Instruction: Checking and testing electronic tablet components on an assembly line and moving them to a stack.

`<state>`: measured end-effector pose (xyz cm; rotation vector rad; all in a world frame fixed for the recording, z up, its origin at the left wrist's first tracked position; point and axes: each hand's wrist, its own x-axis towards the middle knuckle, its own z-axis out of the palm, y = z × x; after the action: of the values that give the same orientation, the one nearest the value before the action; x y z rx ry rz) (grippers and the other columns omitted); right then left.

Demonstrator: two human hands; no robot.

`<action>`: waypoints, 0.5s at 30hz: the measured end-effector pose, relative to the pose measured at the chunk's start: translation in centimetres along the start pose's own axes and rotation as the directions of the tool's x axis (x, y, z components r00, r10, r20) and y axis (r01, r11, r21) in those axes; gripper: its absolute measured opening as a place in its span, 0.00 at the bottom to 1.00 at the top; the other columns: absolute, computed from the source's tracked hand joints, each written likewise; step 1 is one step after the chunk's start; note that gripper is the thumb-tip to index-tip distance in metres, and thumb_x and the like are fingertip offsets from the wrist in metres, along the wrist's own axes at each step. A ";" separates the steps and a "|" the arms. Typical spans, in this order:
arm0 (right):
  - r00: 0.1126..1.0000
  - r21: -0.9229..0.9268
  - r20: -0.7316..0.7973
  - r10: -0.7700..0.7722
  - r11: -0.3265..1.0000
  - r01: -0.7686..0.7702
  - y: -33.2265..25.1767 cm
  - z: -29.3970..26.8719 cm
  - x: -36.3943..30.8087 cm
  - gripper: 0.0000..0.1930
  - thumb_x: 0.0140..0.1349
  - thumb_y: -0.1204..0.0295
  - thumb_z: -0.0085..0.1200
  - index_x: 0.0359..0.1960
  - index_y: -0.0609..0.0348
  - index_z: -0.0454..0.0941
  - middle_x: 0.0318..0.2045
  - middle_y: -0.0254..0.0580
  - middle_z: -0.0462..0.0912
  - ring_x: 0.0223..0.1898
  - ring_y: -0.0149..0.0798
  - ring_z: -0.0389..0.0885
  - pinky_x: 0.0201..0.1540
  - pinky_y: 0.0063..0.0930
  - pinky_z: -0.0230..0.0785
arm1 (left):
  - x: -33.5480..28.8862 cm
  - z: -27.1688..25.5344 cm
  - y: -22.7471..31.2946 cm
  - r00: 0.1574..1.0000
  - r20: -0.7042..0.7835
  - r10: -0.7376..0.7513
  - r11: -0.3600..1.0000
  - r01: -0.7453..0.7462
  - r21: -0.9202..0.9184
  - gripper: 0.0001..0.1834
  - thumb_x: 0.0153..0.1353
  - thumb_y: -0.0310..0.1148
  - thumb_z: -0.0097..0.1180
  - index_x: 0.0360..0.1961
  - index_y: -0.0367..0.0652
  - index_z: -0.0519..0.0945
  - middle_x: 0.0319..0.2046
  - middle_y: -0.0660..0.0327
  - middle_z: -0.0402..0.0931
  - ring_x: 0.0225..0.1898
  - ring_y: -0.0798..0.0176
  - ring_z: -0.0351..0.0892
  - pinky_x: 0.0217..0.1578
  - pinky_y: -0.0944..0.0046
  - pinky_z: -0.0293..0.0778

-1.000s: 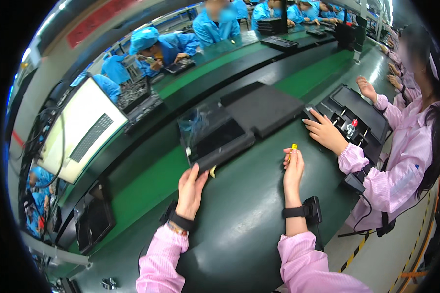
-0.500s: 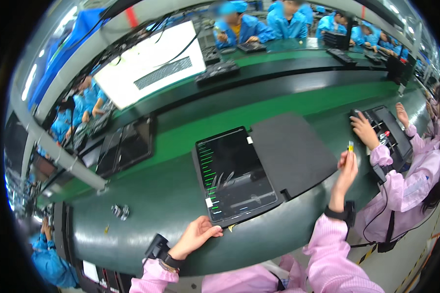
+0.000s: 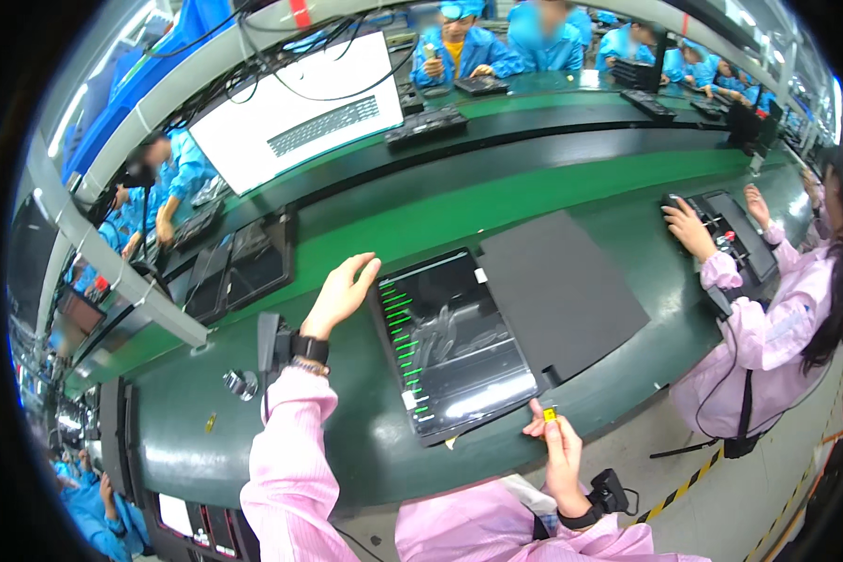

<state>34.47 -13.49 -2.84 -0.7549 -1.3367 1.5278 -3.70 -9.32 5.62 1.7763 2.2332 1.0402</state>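
Note:
A dark tablet-like screen panel (image 3: pixel 459 328) lies flat on the bench, with a row of green lines down its left side and white tabs at two edges. My left hand (image 3: pixel 342 292) is beside its far left corner, fingers stretched out and nothing seen in them. Whether the fingertips touch the panel's edge I cannot tell. Near the panel's close right corner, my right hand (image 3: pixel 562 450) pinches a small yellow label (image 3: pixel 550 414). A thin dark grey sheet (image 3: pixel 562 295) lies along the panel's right side.
Left on the green bench are a small metallic part (image 3: pixel 241 383) and a yellow scrap (image 3: pixel 211 422). Dark panels (image 3: pixel 253 262) lie farther back, below a bright white board (image 3: pixel 300 112). At right, a co-worker's hand (image 3: pixel 690 229) rests on a black device (image 3: pixel 735 234).
My left hand has moved from the panel's near left corner up to its far left corner. My right hand has come left and nearer, still pinching the yellow label.

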 end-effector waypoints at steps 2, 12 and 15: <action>0.997 0.050 -0.045 0.057 0.997 -0.055 0.7 0.3 0.0 0.14 0.70 0.70 0.38 0.29 0.67 0.72 0.32 0.46 0.78 0.56 0.47 0.72 0.55 0.34 0.62 | 1.6 1.6 -1.4 0.973 0.107 -0.206 0.977 0.198 0.080 0.29 0.67 0.52 0.37 0.48 0.35 0.76 0.44 0.45 0.77 0.49 0.46 0.75 0.52 0.57 0.67; 1.000 0.043 -0.010 -0.001 0.999 0.001 2.2 -0.8 -0.1 0.14 0.70 0.70 0.40 0.31 0.67 0.74 0.34 0.44 0.79 0.51 0.39 0.74 0.54 0.30 0.64 | -1.2 2.7 -1.4 0.967 0.142 -0.214 0.977 0.214 0.013 0.32 0.67 0.55 0.32 0.44 0.38 0.80 0.39 0.43 0.78 0.47 0.47 0.77 0.49 0.58 0.69; 0.998 0.056 0.052 0.028 0.998 -0.031 2.0 -1.5 0.4 0.14 0.70 0.70 0.40 0.32 0.68 0.74 0.33 0.43 0.80 0.46 0.37 0.77 0.49 0.28 0.67 | -1.6 2.8 -2.3 0.974 0.074 -0.215 0.976 0.216 -0.006 0.31 0.68 0.54 0.33 0.42 0.38 0.81 0.38 0.44 0.79 0.46 0.48 0.78 0.48 0.59 0.70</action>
<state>35.13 -12.45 -5.02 -0.7063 -1.3191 1.6113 -3.72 -9.72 1.69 1.4986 2.3044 0.9288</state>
